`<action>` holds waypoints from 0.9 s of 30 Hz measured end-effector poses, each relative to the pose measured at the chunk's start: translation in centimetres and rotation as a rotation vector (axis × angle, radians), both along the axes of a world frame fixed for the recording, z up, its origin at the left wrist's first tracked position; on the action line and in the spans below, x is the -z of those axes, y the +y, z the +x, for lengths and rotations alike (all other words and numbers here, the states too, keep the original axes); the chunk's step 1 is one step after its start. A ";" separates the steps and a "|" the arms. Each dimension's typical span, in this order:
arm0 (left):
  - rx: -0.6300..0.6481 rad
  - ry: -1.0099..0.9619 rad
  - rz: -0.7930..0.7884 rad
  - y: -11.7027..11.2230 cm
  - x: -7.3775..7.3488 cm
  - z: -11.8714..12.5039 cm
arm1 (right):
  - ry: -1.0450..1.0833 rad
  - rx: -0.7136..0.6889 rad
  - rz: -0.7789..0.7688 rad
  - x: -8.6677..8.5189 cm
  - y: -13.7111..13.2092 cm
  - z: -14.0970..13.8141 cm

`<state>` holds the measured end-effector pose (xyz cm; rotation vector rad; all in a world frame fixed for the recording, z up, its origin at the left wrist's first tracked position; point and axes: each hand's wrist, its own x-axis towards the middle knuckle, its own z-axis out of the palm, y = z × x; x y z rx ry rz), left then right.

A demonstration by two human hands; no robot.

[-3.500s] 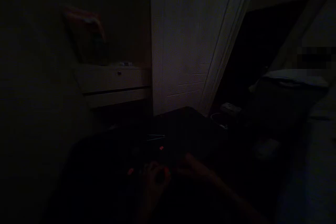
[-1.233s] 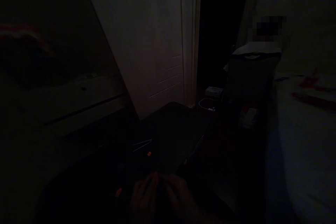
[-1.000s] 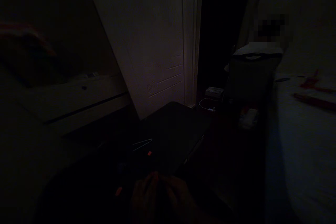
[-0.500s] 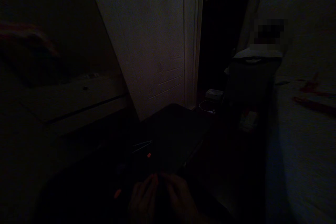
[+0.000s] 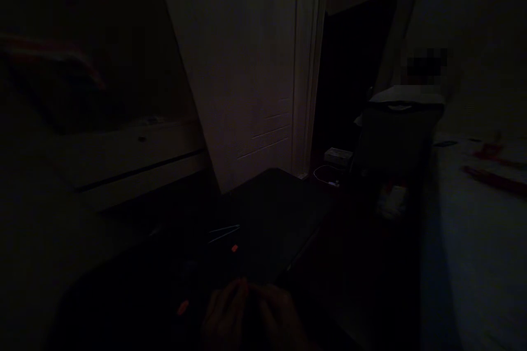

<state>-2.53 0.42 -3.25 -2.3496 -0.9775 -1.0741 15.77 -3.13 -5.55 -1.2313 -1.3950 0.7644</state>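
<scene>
The room is very dark. My left hand [image 5: 224, 315] and my right hand [image 5: 280, 315] meet low in the middle, fingertips pinched together over a dark flat surface [image 5: 272, 214]. What lies between the fingers is too dark to make out. Just beyond them sit a small orange-red piece [image 5: 234, 248] and a thin pale pair of tweezers [image 5: 223, 232]. Another orange-red piece [image 5: 182, 307] lies left of my left hand.
A pale door [image 5: 242, 66] stands ahead, with a dark doorway to its right. Left is a light drawer unit [image 5: 135, 159]. A dark bin [image 5: 397, 131], a small box with a white cable [image 5: 329, 173] and a bed [image 5: 473, 219] with red items are at the right.
The view has swung right and tilted slightly since the earliest frame. My hands have come closer together and stay pinched at the lower middle.
</scene>
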 end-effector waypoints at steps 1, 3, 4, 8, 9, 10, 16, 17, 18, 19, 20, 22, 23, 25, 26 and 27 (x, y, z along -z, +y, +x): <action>-0.007 0.013 -0.001 -0.1 -0.4 0.0 | -0.011 0.001 -0.002 0.3 0.0 0.0; -0.039 0.052 -0.027 -0.4 -1.1 -0.1 | -0.030 0.018 0.005 1.1 0.1 -0.2; -0.060 0.064 -0.040 -0.5 -1.3 0.0 | -0.036 0.030 0.012 1.5 0.1 -0.4; -0.085 0.061 -0.048 -0.9 -1.5 0.5 | -0.024 0.055 0.008 1.7 -0.6 -0.2; -0.094 0.045 -0.042 -0.9 -1.5 0.6 | -0.016 0.045 -0.006 1.2 -0.7 0.1; -0.116 0.016 -0.035 -1.0 -1.4 0.8 | -0.006 0.026 -0.026 0.4 -0.9 0.4; -0.130 -0.024 -0.342 -1.5 -2.0 1.0 | 0.033 -0.150 -0.073 -5.6 0.7 2.3; -0.164 -0.078 -0.399 -1.5 -2.1 1.1 | 0.021 -0.191 -0.078 -6.1 1.1 2.5; -0.208 -0.143 -0.442 -1.5 -2.2 1.2 | 0.012 -0.217 -0.075 -6.5 1.6 2.6; -0.252 -0.210 -0.474 -1.4 -2.3 1.4 | -0.002 -0.243 -0.066 -6.8 2.1 2.8; -0.279 -0.265 -0.504 -1.4 -2.3 1.5 | -0.021 -0.269 -0.058 -7.0 2.5 3.0; -0.285 -0.350 -0.554 -1.3 -2.5 1.8 | -0.071 -0.317 -0.045 -7.2 3.2 3.5; -0.270 -0.384 -0.574 -1.3 -2.6 2.0 | -0.113 -0.345 -0.037 -7.4 3.5 3.8; -0.244 -0.444 -0.602 -1.2 -2.8 2.2 | -0.225 -0.397 0.005 -7.7 4.1 4.4; -0.241 -0.468 -0.610 -1.2 -3.0 2.3 | -0.285 -0.421 0.033 -7.9 4.4 4.7; -0.241 -0.486 -0.619 -1.2 -3.1 2.4 | -0.347 -0.453 0.057 -8.1 4.6 5.0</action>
